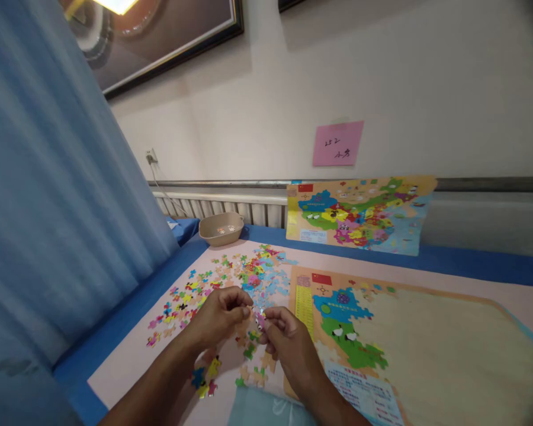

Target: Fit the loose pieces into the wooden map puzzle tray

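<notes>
My left hand and my right hand meet above the table, both with fingers pinched together. Between the fingertips sits a small pink puzzle piece, held by my right hand and touched by the left. Below the hands lie several loose coloured puzzle pieces on a pink mat. To the right lies a wooden puzzle board with a partly filled map at its left side.
A beige bowl stands at the back left with a few pieces inside. A finished map picture leans against the wall. A pink note hangs above it. A blue curtain is on the left.
</notes>
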`<act>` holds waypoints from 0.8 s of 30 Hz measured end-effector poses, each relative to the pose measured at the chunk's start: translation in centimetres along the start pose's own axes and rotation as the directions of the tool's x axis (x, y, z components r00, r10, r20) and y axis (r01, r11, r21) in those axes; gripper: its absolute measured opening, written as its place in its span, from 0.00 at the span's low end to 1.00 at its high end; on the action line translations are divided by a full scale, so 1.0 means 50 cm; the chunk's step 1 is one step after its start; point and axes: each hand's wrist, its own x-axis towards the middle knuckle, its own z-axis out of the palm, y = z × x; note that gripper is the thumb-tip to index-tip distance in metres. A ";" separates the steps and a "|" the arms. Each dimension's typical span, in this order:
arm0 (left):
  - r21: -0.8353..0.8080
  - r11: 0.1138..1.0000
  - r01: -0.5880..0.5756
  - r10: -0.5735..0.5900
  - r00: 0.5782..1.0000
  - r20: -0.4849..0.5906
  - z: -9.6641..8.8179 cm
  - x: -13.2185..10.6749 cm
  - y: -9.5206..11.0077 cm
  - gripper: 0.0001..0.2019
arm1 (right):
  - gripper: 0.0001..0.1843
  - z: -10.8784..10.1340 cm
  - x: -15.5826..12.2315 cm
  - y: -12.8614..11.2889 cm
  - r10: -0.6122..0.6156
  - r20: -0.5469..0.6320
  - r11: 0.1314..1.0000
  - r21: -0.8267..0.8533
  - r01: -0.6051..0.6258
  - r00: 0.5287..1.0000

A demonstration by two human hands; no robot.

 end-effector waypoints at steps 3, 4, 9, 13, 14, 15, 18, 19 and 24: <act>-0.095 0.995 0.025 -0.030 0.998 -0.055 0.018 0.008 -0.029 0.14 | 0.15 -0.002 0.006 0.006 0.010 -0.025 1.000 0.011 -0.009 1.000; -0.120 0.992 0.033 -0.042 0.996 -0.074 0.021 0.006 -0.038 0.14 | 0.16 -0.002 0.007 0.008 0.014 -0.033 1.000 0.015 -0.013 0.999; -0.241 0.969 0.053 -0.084 0.989 -0.123 0.016 -0.006 -0.072 0.11 | 0.20 -0.001 0.009 0.009 0.054 -0.047 0.998 0.045 -0.052 0.997; -0.311 0.949 0.052 -0.075 0.995 -0.060 0.012 -0.007 -0.093 0.09 | 0.22 0.001 0.007 0.004 0.074 -0.048 0.996 0.047 -0.072 0.996; -0.306 0.951 0.047 -0.061 0.997 -0.038 0.012 -0.007 -0.099 0.08 | 0.21 0.002 0.006 0.005 0.075 -0.052 0.996 0.045 -0.073 0.996; -0.298 0.954 0.038 -0.046 0.999 -0.021 0.011 -0.007 -0.105 0.08 | 0.21 0.002 0.006 0.006 0.075 -0.056 0.996 0.043 -0.073 0.996; -0.263 0.965 0.008 -0.011 1.000 -0.009 0.011 -0.005 -0.118 0.06 | 0.20 0.000 0.007 0.014 0.053 -0.049 0.998 0.033 -0.051 0.997; -0.248 0.969 0.006 -0.009 1.000 -0.011 0.011 -0.005 -0.119 0.06 | 0.20 -0.001 0.007 0.017 0.044 -0.040 0.999 0.026 -0.043 0.998; -0.206 0.978 0.042 -0.048 0.999 -0.022 0.018 -0.008 -0.103 0.08 | 0.26 -0.007 0.009 0.024 0.031 0.002 0.998 -0.051 -0.030 1.000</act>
